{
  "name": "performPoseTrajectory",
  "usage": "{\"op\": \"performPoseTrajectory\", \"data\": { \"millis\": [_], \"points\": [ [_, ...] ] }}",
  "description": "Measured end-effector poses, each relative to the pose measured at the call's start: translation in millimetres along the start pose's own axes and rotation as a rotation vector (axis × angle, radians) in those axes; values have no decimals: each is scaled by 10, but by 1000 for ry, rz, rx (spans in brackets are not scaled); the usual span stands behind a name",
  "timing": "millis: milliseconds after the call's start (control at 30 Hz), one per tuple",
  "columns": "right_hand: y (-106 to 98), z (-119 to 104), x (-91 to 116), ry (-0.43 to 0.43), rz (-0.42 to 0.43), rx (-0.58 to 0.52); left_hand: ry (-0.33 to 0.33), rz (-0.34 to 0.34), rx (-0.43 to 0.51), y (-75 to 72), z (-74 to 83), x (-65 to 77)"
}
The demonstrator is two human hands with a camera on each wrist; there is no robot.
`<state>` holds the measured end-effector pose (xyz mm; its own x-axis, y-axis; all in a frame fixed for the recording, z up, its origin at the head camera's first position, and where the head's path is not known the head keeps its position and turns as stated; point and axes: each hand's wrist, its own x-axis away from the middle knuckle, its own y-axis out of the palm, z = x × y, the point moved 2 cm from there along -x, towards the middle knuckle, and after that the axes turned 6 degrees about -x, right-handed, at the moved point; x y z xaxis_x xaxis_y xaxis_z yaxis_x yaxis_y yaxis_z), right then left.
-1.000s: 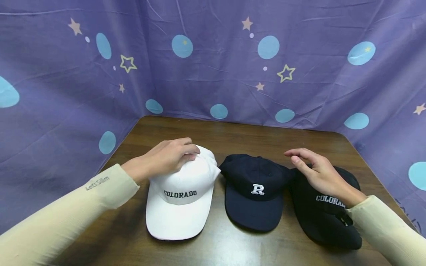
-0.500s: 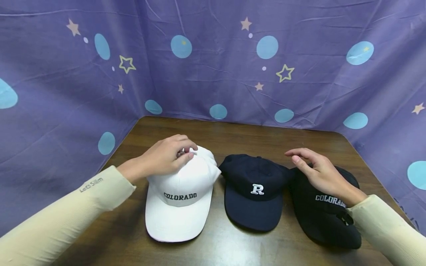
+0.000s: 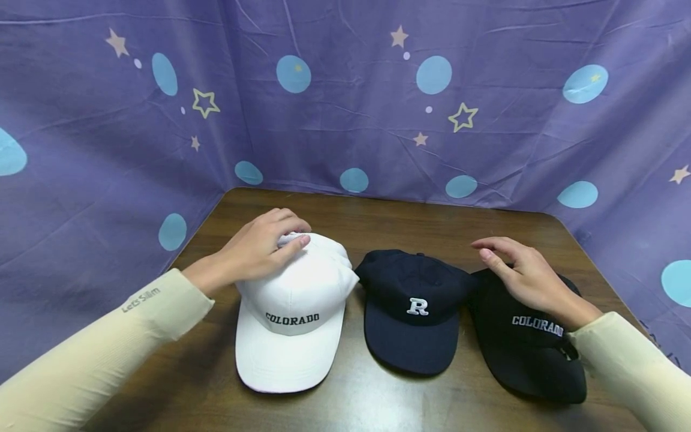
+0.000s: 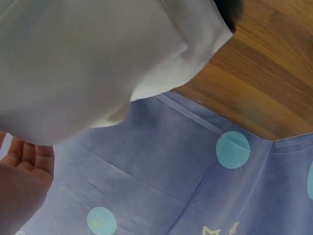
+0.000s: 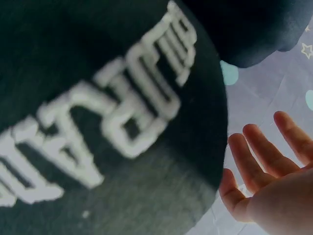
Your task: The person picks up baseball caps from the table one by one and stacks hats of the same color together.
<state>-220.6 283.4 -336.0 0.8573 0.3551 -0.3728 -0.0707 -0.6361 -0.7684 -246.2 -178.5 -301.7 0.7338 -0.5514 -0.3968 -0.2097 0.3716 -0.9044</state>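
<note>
A white cap (image 3: 291,354) with dark COLORADO lettering sits at the left of the row, brim toward me. My left hand (image 3: 261,246) is at the upper left of its crown, fingers loosely bent and thumb overlapping the white cloth. In the left wrist view, the fingers (image 4: 29,156) show just past the crown's edge, their tips partly hidden. In the middle lies a navy cap (image 3: 412,348) with a white R. My right hand (image 3: 526,276) hovers over a black COLORADO cap (image 3: 531,372), covering part of its crown; its relaxed fingers (image 5: 264,154) are spread beside the cap.
All three caps lie side by side on a brown wooden table (image 3: 388,219). A purple curtain (image 3: 356,120) with stars and blue dots surrounds the table's back and sides. A small dark buckle-like piece (image 3: 568,349) shows beside the right cuff.
My left hand has shifted left and back across the white cap's crown, showing more of its top. My right hand has moved slightly right. The caps stay in place.
</note>
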Motion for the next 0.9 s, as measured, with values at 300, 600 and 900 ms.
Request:
{"op": "performPoseTrajectory", "data": {
  "millis": [300, 600, 900],
  "points": [
    [-94, 126, -22, -42, 17, 65, -108, -3, -60, -52, -211, 39],
    [-275, 421, -3, -11, 36, 166, -228, 6, -50, -130, -450, 144],
    [-490, 741, 35, 143, -4, 214, -290, 2, -88, -184, -698, 293]
  ]
}}
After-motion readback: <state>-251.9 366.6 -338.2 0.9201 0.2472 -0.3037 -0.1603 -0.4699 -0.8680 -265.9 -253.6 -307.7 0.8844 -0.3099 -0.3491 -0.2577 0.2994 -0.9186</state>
